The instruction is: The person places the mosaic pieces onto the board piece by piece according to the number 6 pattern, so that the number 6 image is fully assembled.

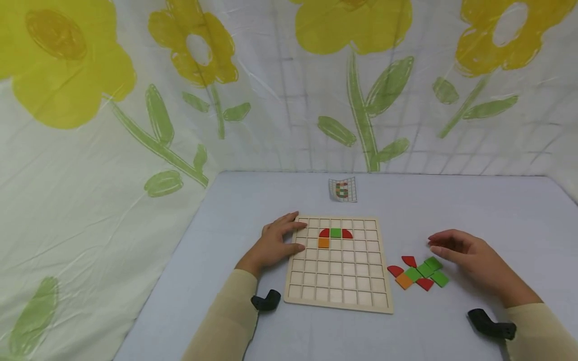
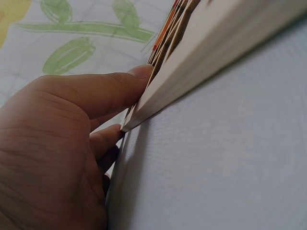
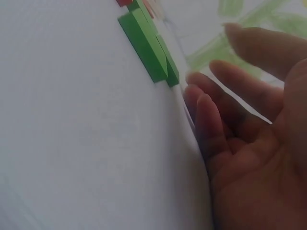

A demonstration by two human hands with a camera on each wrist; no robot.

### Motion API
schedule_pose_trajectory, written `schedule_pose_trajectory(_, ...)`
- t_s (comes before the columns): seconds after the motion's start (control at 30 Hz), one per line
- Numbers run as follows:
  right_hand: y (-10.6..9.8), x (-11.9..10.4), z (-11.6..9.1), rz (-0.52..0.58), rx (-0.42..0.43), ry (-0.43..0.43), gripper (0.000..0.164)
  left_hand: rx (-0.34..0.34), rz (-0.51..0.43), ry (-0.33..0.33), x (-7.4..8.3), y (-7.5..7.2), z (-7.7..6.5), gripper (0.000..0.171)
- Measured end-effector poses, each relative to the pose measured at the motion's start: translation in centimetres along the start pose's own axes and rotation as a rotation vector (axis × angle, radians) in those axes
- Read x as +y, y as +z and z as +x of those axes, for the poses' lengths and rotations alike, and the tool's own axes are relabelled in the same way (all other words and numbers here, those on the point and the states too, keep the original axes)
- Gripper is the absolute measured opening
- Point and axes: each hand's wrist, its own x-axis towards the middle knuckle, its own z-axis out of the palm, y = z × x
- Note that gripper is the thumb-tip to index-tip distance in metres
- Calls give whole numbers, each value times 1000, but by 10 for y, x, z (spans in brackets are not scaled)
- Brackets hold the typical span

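A square wooden grid board [image 1: 338, 309] lies on the table. In its upper rows sit two red quarter-round tiles, one of them at the left [image 1: 324, 233], with a green square tile [image 1: 336, 232] between them and an orange square tile [image 1: 323, 243] below the left one. My left hand [image 1: 272, 244] rests on the board's left edge, thumb and a finger over the rim, as the left wrist view also shows. Right of the board, loose red, green and orange tiles [image 1: 425, 269] lie in a cluster. Beside them my right hand [image 1: 469, 255] hovers, fingers loosely bent, holding nothing.
A small printed pattern card [image 1: 343, 190] lies behind the board, slightly curled. Black wrist devices [image 1: 266, 301] show at both wrists. Behind the white table [image 1: 271, 195] hangs a cloth with yellow flowers [image 1: 352, 30].
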Motion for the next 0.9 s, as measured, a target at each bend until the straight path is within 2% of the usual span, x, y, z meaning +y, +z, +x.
schedule_pose_trajectory(0.13, -1, 3, 0, 9, -21, -15, 36, 3, 8, 10, 0, 0, 0, 60)
schedule_pose_trajectory(0.33, -3, 4, 1, -87, -86, -20, 43, 7, 18, 8, 0, 1, 0, 60)
schedule_pose_trajectory(0.6, -6, 5, 1, -97, -122, -135, 45, 12, 1, 6, 1, 0, 0, 60)
schedule_pose_trajectory(0.73, -4, 4, 0, -83, -112, -182, 39, 12, -1, 0, 2, 0, 0, 60)
schedule_pose_trajectory(0.9, 0, 1, 1, -125, -99, -148, 23, 12, 10, -8, 4, -1, -1, 59)
